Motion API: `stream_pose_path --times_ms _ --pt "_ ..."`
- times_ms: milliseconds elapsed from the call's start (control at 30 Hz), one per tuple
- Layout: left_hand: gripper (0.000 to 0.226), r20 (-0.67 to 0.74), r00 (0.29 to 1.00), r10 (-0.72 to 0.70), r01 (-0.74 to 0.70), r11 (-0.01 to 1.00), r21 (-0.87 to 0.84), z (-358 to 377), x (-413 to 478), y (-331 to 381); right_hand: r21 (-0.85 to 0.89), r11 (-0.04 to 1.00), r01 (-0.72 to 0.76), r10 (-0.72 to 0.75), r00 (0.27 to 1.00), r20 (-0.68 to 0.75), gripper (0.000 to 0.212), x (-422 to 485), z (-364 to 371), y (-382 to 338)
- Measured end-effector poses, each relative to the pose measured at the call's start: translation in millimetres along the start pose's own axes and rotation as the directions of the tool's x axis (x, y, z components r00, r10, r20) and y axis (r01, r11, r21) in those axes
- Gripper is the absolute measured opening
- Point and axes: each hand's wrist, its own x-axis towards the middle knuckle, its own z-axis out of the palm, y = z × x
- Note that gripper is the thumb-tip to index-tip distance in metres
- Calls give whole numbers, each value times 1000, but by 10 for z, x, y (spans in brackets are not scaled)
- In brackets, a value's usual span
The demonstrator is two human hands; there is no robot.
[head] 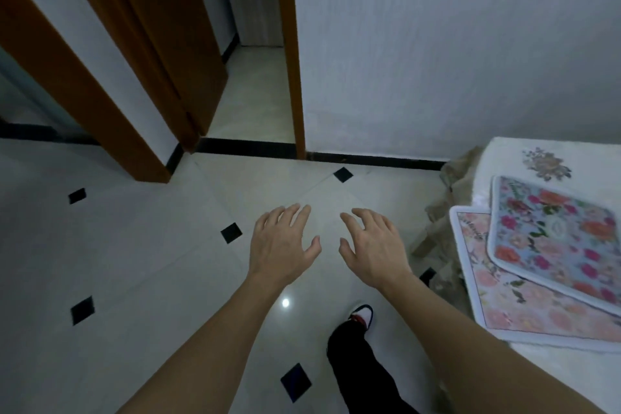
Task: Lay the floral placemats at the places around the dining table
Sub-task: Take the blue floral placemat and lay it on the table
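Note:
Two floral placemats lie stacked on the dining table [510,151] at the right edge of view. The upper, blue placemat [557,235] with red and pink flowers overlaps a pink placemat [524,309] underneath it. My left hand [280,244] and my right hand [371,245] are stretched out in front of me over the floor, palms down, fingers spread and relaxed, holding nothing. Both hands are left of the table and apart from the placemats.
The table wears a white cloth with a printed flower motif [546,163]. A wooden chair [437,222] stands partly hidden by the table's corner. Ahead are a white wall, an open brown door [158,44] and tiled floor. My foot [361,314] steps forward.

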Motion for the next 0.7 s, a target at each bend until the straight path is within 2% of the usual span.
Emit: stream_pose_path --times_ms 267,433,500,567,700 --pt "65 54 979 196 -197 980 17 313 1556 550 71 979 -192 196 979 -51 49 930 16 953" --pt "64 53 941 333 -334 943 9 371 2420 1153 93 937 -338 349 926 -144 45 1309 -166 1669" --pt "63 65 909 411 -411 911 -18 419 2660 1471 105 902 -418 430 889 -158 45 1288 -213 1976" --pt "62 59 883 465 -463 885 -45 455 2769 1643 100 892 -441 452 875 -174 47 1227 -221 2134" --pt "58 72 780 622 -615 782 -98 618 3114 2304 68 817 -573 574 794 -202 45 927 -297 2620"
